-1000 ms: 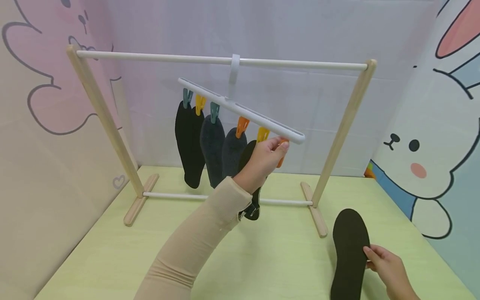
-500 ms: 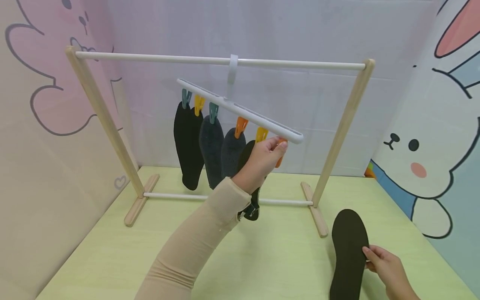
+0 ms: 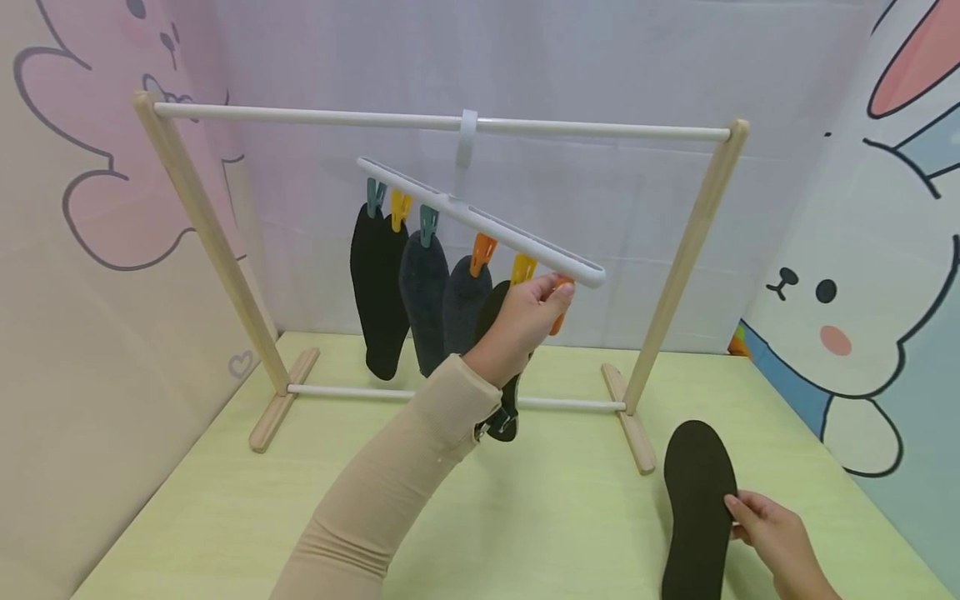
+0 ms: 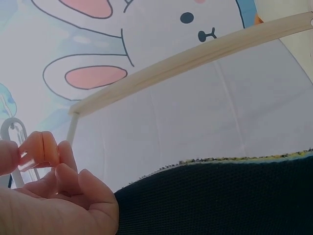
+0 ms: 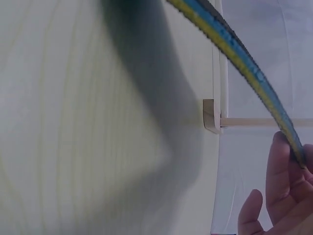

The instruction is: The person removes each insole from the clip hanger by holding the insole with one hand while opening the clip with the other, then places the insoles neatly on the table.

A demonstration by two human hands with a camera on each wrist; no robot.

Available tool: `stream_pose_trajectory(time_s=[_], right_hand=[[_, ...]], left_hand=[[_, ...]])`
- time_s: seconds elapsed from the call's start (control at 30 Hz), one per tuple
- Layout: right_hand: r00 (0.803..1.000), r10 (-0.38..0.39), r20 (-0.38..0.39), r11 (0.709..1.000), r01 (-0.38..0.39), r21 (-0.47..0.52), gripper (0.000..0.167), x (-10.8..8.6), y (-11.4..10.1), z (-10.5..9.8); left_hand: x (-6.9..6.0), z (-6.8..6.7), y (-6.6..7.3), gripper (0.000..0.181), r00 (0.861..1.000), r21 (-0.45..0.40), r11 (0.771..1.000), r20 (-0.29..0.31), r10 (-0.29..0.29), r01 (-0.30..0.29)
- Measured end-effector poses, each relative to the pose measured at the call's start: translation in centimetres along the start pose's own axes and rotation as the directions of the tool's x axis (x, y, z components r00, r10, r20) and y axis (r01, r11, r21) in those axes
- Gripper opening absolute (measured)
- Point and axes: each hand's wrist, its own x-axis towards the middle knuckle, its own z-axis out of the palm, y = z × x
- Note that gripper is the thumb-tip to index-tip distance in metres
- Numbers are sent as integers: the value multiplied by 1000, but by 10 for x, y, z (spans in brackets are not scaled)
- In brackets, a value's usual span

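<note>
My left hand [image 3: 521,321] pinches an orange clothespin [image 4: 41,149] under the low right end of a white hanger bar [image 3: 487,223]. From the bar hang black and dark grey insoles [image 3: 378,292], held by green, yellow and orange clips. Behind my left wrist, the nearest hanging insole [image 4: 220,200] is partly hidden. Low on the right, my right hand [image 3: 776,533] grips the edge of a loose black insole [image 3: 699,508] between thumb and fingers. The right wrist view shows this insole's blue and yellow layered edge; its lower end is out of the head view.
A rack with wooden posts [image 3: 686,267] and a white top rod [image 3: 315,116] bears the hanger by its hook [image 3: 468,137]. A lower white rod [image 3: 352,392] joins the wooden feet. All stands on a pale yellow-green table [image 3: 562,517], before cloths with cartoon animals.
Hardly anything differs. The hanging insoles and the bar shift very slightly; both hands keep their holds.
</note>
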Motion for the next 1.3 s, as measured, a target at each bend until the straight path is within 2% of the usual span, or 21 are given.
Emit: stream_pose_trajectory(time_s=[0.23,0.8,1.07,1.3], right_hand=[[1000,0,10,999,0,-46,47,1,3,-1],[1000,-8,14,998,9,-66,47,4,11,0],[999,-24,26,998,25,-60,63,6,15,2],[999,-18,39,998,21,-64,62,6,14,2]], left_hand=[[1,0,-1,36,1000,3,1000,5,0,0],[1,0,-3,37,1000,-9,1000,4,-17,17],[1,-2,-4,37,1000,-10,1000,4,-10,10],[1,-3,-4,37,1000,-25,1000,2,-6,6]])
